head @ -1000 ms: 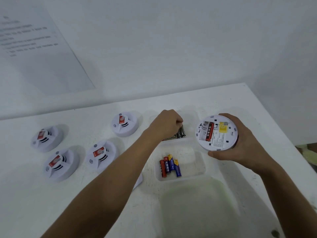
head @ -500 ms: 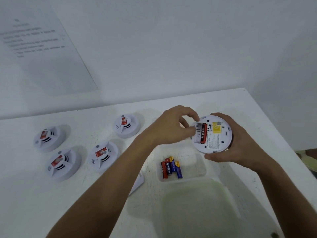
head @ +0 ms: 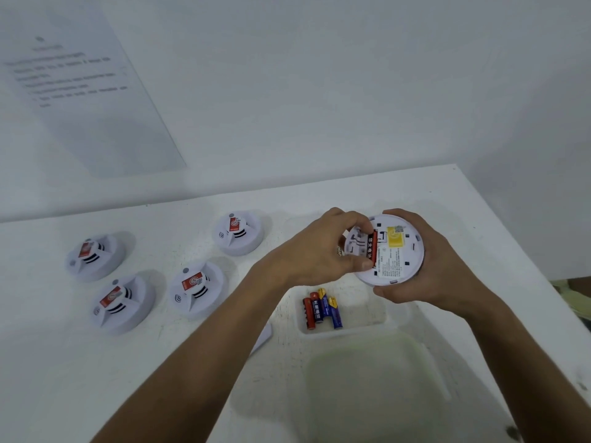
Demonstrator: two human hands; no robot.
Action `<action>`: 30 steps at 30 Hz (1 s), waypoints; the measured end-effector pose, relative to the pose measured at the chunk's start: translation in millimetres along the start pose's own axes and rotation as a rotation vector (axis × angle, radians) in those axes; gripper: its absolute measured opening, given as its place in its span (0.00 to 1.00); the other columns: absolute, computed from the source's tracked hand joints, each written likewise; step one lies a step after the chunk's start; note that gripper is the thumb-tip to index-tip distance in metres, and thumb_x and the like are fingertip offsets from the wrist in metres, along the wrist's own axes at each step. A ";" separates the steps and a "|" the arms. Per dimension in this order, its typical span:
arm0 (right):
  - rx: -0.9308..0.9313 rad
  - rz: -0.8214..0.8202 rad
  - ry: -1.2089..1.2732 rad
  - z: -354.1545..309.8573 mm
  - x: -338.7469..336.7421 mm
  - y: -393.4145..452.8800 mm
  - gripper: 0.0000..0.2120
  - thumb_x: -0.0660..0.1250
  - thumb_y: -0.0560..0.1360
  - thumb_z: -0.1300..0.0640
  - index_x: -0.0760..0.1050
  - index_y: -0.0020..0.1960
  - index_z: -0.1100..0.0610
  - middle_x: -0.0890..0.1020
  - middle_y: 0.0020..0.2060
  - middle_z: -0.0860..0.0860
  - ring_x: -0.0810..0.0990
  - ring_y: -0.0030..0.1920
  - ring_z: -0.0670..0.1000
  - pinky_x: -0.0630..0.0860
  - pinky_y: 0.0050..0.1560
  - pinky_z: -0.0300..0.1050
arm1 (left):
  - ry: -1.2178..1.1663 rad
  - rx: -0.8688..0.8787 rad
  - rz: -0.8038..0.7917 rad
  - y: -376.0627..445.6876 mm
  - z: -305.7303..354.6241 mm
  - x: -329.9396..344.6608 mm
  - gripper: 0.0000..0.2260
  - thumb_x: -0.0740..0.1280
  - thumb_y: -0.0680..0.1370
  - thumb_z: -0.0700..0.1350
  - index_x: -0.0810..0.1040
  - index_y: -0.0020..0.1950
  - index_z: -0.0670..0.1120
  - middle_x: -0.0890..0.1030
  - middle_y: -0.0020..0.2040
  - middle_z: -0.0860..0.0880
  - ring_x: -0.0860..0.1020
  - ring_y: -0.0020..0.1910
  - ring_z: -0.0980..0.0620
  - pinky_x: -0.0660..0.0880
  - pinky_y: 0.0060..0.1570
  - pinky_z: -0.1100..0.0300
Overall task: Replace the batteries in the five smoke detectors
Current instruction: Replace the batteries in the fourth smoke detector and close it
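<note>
My right hand (head: pixel 438 270) grips a white smoke detector (head: pixel 398 251) from the right, its back facing me above the table. The open battery compartment holds a red battery (head: pixel 371 247). My left hand (head: pixel 313 251) curls over that compartment, thumb and fingertips at the red battery's two ends. A dark battery end (head: pixel 340 251) shows inside the left hand's fingers. Several other smoke detectors lie face up on the left: one at the back (head: pixel 238 233), one in the middle (head: pixel 198 287), two at the far left (head: pixel 94 255) (head: pixel 120 303).
A clear tray (head: pixel 367 318) under my hands holds several red and blue batteries (head: pixel 321 310). In front of it lies a larger translucent container (head: pixel 374 388). A small white cover piece (head: pixel 263 338) pokes out beside my left forearm. The table edge (head: pixel 511 251) runs along the right.
My left hand left the far tray with a dark battery, came to the detector and closed over the compartment. My right hand brought the detector slightly left.
</note>
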State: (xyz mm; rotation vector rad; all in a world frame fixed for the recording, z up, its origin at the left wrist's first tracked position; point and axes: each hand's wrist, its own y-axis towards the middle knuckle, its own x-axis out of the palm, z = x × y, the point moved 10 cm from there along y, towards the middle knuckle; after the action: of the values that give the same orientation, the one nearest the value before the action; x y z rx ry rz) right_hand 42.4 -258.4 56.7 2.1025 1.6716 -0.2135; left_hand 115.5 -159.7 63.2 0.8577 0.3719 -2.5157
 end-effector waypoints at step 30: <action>0.122 0.149 -0.065 27.8 -36.9 -22.0 0.41 0.81 0.55 0.59 0.69 0.62 0.39 0.78 0.54 0.31 0.78 0.56 0.36 0.74 0.50 0.26 | -0.049 -0.336 0.345 47.6 -83.7 -11.6 0.12 0.77 0.69 0.48 0.78 0.47 0.47 0.82 0.46 0.47 0.80 0.36 0.52 0.73 0.30 0.62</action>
State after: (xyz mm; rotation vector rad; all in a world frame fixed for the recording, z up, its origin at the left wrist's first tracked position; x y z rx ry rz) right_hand 16.2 -299.3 40.8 2.2729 1.4919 -0.3408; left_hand 189.8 -164.3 1.1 0.6617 0.5585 -2.0762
